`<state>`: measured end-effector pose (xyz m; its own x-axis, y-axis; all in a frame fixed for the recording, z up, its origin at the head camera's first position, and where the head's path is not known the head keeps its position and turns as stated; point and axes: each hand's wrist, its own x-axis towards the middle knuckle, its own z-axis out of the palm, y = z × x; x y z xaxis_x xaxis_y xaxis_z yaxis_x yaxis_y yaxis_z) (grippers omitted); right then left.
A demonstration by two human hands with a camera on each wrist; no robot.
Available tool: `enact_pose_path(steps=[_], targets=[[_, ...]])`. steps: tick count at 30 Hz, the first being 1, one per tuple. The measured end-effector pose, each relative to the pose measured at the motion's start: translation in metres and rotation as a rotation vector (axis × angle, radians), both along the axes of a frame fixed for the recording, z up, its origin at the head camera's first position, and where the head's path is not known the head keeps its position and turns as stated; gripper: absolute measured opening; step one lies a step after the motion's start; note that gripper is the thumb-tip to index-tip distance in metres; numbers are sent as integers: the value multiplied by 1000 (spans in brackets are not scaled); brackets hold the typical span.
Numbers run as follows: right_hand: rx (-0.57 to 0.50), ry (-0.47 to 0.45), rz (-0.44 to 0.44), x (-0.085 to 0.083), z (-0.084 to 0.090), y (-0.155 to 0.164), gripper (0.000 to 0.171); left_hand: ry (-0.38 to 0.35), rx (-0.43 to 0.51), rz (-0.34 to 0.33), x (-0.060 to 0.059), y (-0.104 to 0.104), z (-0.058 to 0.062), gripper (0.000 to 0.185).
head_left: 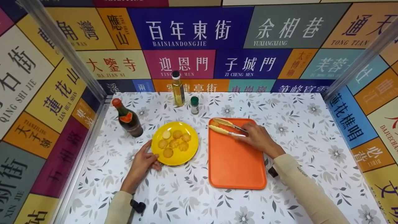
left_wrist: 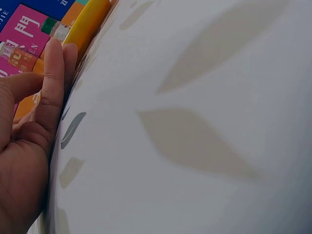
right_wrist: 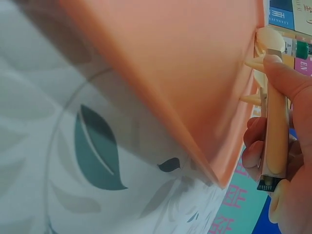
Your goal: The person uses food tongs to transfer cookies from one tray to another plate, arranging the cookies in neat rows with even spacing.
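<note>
**Right hand on tongs over tray, left hand at plate rim**

I see my right hand point(head_left: 256, 138) curled round the handle end of the tongs point(head_left: 226, 127), fingers and thumb clamped on them. The tongs lie across the far end of the orange tray point(head_left: 236, 168), tips pointing left, arms slightly apart. My left hand point(head_left: 143, 161) rests on the tablecloth point(head_left: 311, 149) with straight fingers touching the near-left rim of the yellow plate point(head_left: 186, 157), nothing gripped. The plate sits just left of the tray and carries several round biscuits point(head_left: 174, 143).

Only the head view shows the layout: dark sauce bottle point(head_left: 128, 119) left of the plate, oil bottle point(head_left: 178, 88) and small green-capped jar point(head_left: 194, 105) at the back, well apart from both hands.

Right wrist view adds the grip close up: thumb point(right_wrist: 287, 78) pressed on the cream tong handle point(right_wrist: 275, 131), tray edge just beside it. Left wrist view shows fingers point(left_wrist: 51, 87) straight, flat to the cloth, with the plate's yellow rim point(left_wrist: 87, 24) at the fingertips; biscuits hidden there.
</note>
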<state>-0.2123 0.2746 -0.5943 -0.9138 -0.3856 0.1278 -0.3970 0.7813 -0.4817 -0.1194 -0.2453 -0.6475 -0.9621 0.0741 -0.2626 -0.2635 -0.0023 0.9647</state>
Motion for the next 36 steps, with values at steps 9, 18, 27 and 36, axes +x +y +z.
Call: enact_pose_path(steps=[9,18,27,36], targets=[[26,-44,15,-2,5,1,47,-14,4,-14,0,-1,0,76],[48,-35,26,-2,2,8,50,-33,7,-10,0,2,1,78],[50,77,61,4,0,5,43,-43,-23,-5,-1,0,3,76],[46,117,72,8,-2,7,45,-7,-9,-13,0,-1,1,77]])
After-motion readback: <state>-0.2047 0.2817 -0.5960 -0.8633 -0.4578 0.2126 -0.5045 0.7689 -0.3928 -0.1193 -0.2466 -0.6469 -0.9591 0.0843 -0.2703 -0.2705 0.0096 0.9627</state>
